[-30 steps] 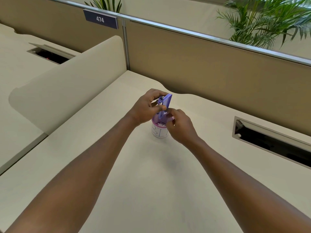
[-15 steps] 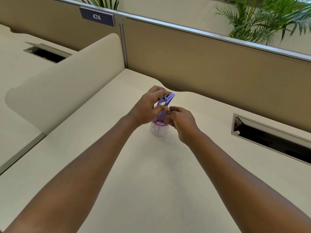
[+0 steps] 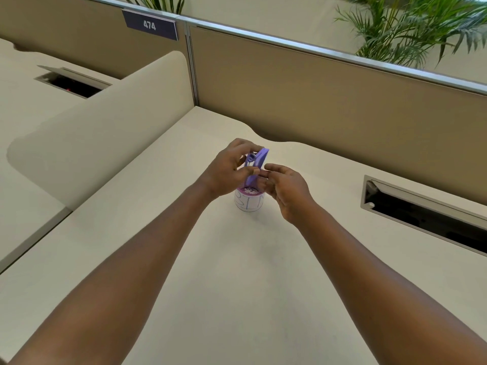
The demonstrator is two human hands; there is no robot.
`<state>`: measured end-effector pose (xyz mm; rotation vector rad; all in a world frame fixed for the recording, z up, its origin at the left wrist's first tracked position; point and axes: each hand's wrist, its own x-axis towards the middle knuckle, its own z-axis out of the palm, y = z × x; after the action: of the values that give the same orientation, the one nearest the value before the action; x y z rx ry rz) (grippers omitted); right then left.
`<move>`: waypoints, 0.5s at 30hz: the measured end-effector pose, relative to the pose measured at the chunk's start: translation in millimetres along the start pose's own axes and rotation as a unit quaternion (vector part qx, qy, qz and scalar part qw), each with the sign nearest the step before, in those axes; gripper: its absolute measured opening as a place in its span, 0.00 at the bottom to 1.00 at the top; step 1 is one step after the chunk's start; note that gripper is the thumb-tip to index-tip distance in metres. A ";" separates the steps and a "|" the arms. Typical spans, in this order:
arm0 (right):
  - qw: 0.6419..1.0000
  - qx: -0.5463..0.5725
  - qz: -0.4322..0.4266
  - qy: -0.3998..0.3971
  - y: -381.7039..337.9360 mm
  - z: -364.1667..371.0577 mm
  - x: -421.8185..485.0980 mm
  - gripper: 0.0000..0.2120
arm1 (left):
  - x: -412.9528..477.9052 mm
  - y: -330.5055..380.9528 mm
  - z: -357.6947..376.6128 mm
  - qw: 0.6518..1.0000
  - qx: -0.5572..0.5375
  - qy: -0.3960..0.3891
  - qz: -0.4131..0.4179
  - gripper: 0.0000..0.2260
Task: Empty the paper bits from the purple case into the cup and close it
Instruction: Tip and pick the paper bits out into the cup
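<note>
A small white cup (image 3: 249, 202) with blue markings and a purple rim stands on the desk (image 3: 237, 272); pale paper bits show inside it. Directly above its mouth I hold the purple case (image 3: 259, 160) tilted nearly upright. My left hand (image 3: 228, 171) grips the case from the left, thumb and fingers wrapped around it. My right hand (image 3: 286, 189) pinches the case's lower right edge with thumb and forefinger. The lower end of the case is hidden between my fingers, so I cannot tell if it is open.
A curved cream divider (image 3: 100, 122) rises on the left. Tan partition panels (image 3: 329, 101) close off the back, with a "474" sign (image 3: 150, 25). An open cable slot (image 3: 421, 212) is set into the desk at right, another (image 3: 71, 81) at far left. Palm plants (image 3: 411, 27) stand behind.
My right hand rose from beside the cup's rim up to the case's lower edge. The case stays over the cup in my left hand. The view shifted slightly.
</note>
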<state>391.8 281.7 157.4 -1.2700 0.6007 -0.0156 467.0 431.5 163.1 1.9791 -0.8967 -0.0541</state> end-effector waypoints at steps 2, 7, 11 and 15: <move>0.998 -0.035 -0.038 0.022 2.5 -3.4 -1.1 0.13 | -1.3 -4.4 -2.5 0.995 -0.077 0.032 -0.051 0.18; 0.982 -0.132 -0.106 0.086 11.2 -3.3 -4.3 0.13 | -3.2 -12.1 -4.5 0.981 -0.153 0.053 -0.104 0.18; 0.984 -0.143 -0.107 0.024 10.2 8.3 -11.4 0.15 | -2.5 -9.3 -2.2 0.984 -0.144 0.053 -0.088 0.18; 0.983 -0.151 -0.106 0.004 8.3 13.3 -13.5 0.17 | -1.7 -6.9 0.6 0.991 -0.113 0.041 -0.061 0.18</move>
<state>383.5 300.6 157.7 -1.6263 0.4845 -0.1092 469.5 434.2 156.9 1.8094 -0.6841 -0.1386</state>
